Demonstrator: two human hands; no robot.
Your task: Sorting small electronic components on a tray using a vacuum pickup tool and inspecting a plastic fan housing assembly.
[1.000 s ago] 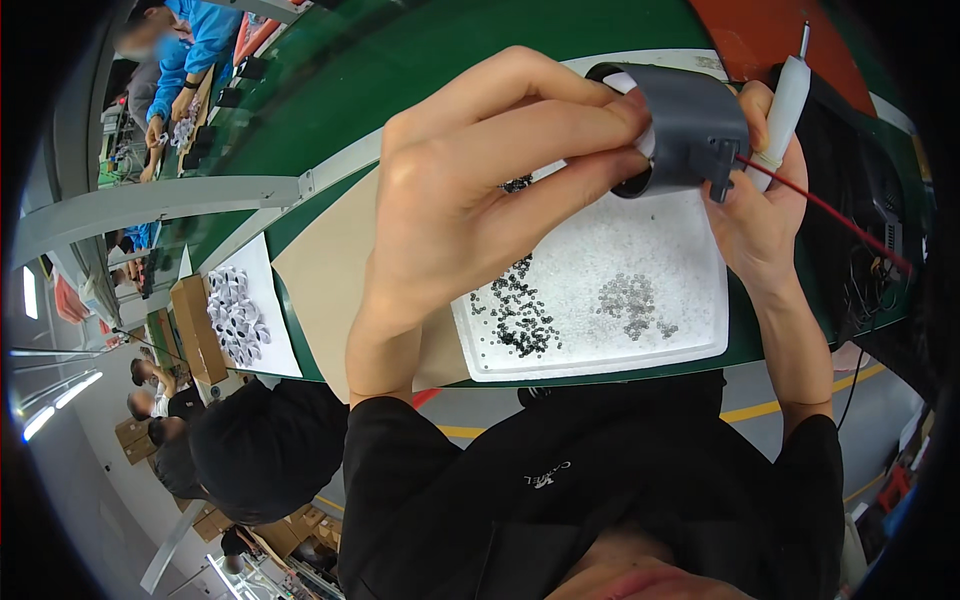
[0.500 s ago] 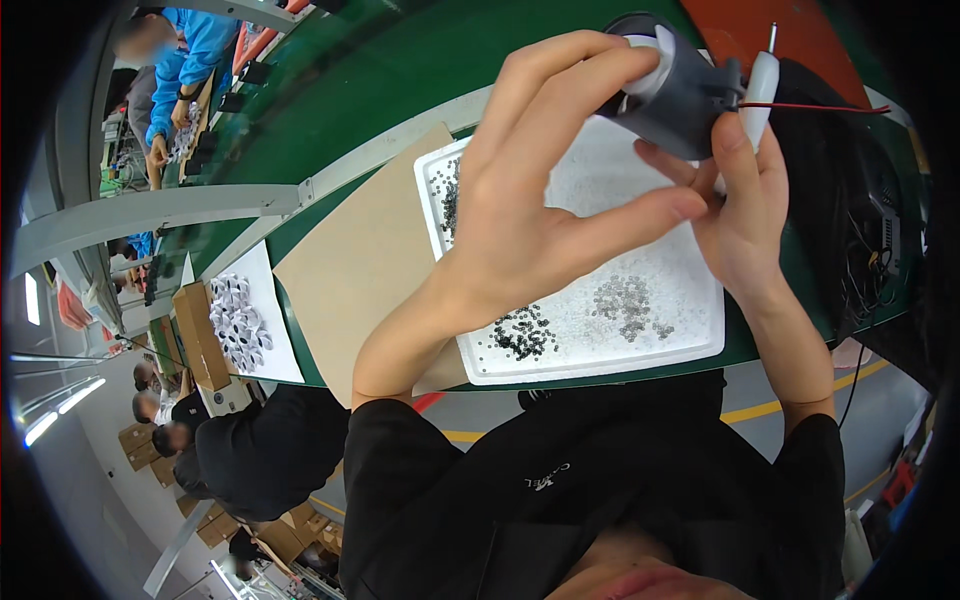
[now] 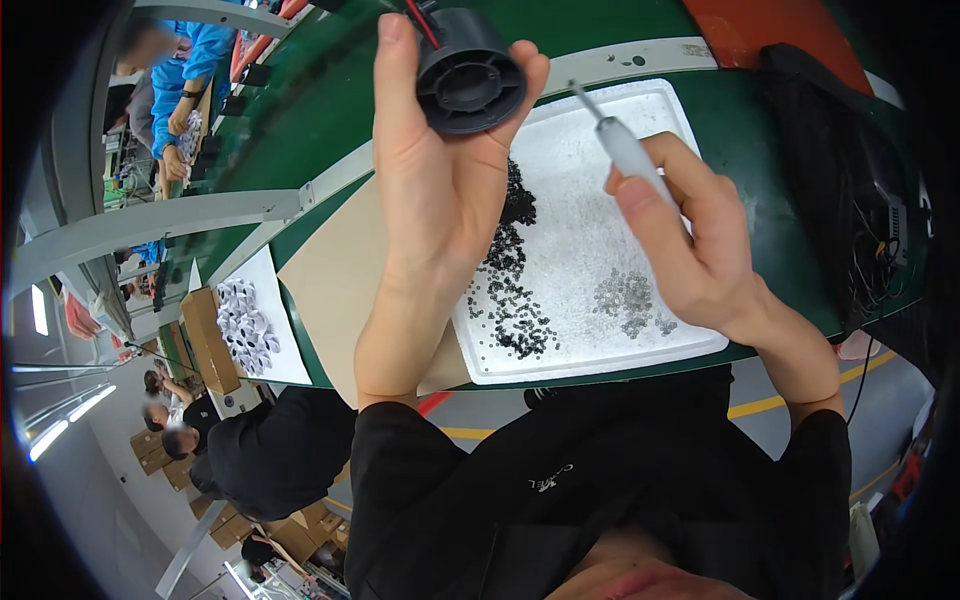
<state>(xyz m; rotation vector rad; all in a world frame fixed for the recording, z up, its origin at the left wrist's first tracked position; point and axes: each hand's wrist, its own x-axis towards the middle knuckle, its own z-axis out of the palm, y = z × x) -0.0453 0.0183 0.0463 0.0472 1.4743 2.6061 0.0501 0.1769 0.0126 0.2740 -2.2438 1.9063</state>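
My left hand [image 3: 430, 190] is raised palm up, gripping a dark grey round fan housing [image 3: 470, 85] between thumb and fingers. Its spoked end, with a ring at the centre, faces me, and a red and a dark wire run up from its side. To the right, my right hand [image 3: 695, 235] is closed around a white-handled screwdriver [image 3: 630, 150], whose thin metal tip points up and left toward the housing without touching it. Below both hands lies a white foam tray [image 3: 590, 240] holding many tiny black rings [image 3: 510, 250] on its left and a patch of tiny grey ones [image 3: 635, 300].
A tan board [image 3: 330, 265] lies left of the tray. Beyond it, white and dark parts [image 3: 245, 325] rest on a white sheet beside a cardboard box [image 3: 208, 340]. A metal bar [image 3: 230, 205] crosses the bench. A black bag [image 3: 820, 190] and cables are at right; co-workers sit at left.
My left hand has moved left with the housing, turning its spoked end toward me. My right hand has come away from the housing and lowered, the screwdriver now tilted left.
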